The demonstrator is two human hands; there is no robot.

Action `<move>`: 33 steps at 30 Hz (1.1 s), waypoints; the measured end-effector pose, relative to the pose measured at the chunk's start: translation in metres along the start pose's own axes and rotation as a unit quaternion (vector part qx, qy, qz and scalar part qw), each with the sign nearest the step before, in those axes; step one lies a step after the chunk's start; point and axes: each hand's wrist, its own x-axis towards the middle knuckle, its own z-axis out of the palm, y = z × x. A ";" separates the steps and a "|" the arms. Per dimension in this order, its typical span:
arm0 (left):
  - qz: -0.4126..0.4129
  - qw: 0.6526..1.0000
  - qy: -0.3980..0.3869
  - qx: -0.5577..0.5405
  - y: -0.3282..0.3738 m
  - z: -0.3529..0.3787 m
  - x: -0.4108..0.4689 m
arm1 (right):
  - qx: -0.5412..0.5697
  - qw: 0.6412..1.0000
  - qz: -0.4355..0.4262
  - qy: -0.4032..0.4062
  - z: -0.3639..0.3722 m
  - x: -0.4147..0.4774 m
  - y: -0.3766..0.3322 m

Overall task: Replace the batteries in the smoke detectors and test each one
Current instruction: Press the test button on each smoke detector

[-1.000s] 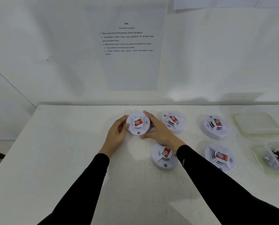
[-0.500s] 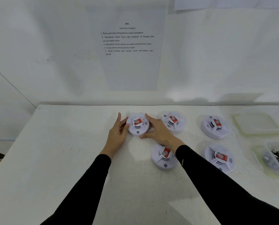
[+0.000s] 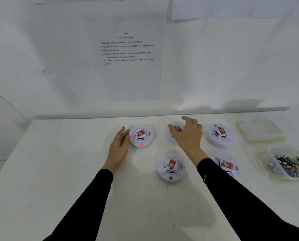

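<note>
Several round white smoke detectors with red labels lie on the white table point(image 3: 58, 171). The far left detector point(image 3: 141, 136) shows a lit red light at its front. My left hand point(image 3: 119, 145) lies flat beside it, fingers straight, touching its left edge. My right hand point(image 3: 187, 134) hovers with spread fingers over the far middle detector point(image 3: 170, 136), hiding most of it. Three more detectors lie at the far right point(image 3: 219, 135), near middle point(image 3: 170, 168) and near right point(image 3: 227, 166), the last partly behind my right sleeve.
A clear plastic tub point(image 3: 267, 164) with several loose batteries stands at the right edge. Its flat lid point(image 3: 260, 131) lies behind it. A printed instruction sheet point(image 3: 127, 49) hangs on the wall straight ahead.
My right hand left the far left detector and moved right over the middle one. The left detector's red light came on. My left hand stays at its side.
</note>
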 end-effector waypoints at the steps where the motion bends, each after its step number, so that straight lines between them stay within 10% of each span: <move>1: -0.002 1.000 -0.003 0.004 0.001 0.000 0.000 | -0.060 0.995 0.067 -0.050 -0.004 0.004 0.003; 4: -0.006 1.000 -0.007 0.012 0.005 -0.001 0.003 | -0.139 0.974 0.104 -0.143 -0.011 0.006 0.007; 13: 0.105 0.988 0.116 -0.011 0.053 0.031 -0.007 | -0.039 0.910 -0.139 -0.389 -0.049 0.051 0.043; 20: 0.032 0.992 -0.096 0.073 0.074 0.119 -0.003 | 0.021 0.938 0.009 -0.347 -0.046 0.056 0.055; 26: -0.108 0.986 -0.116 0.051 0.063 0.144 0.018 | 0.182 0.914 0.091 -0.352 -0.035 0.055 0.065; 33: -0.051 0.988 -0.119 -0.081 0.055 0.136 0.014 | 0.270 0.877 0.047 -0.396 -0.045 0.058 0.081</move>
